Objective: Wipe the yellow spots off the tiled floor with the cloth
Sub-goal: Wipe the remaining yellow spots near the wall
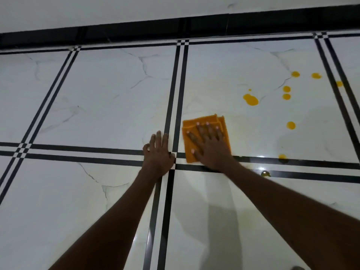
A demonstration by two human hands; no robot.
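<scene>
A folded orange cloth (196,121) lies flat on the white tiled floor (109,98). My right hand (209,144) presses on it with fingers spread straight. My left hand (158,152) rests flat on the floor just left of the cloth, over the black grout lines, holding nothing. Several yellow spots sit to the right of the cloth: a large one (251,99), a pair (286,92), two farther back (295,74) (316,75), one at the tile edge (339,83), one nearer (290,125) and one on the black line (282,157).
A black skirting band (175,26) runs along the base of the wall at the back. Double black stripes (180,90) divide the glossy tiles. A small shiny round object (265,173) lies on the floor by my right forearm.
</scene>
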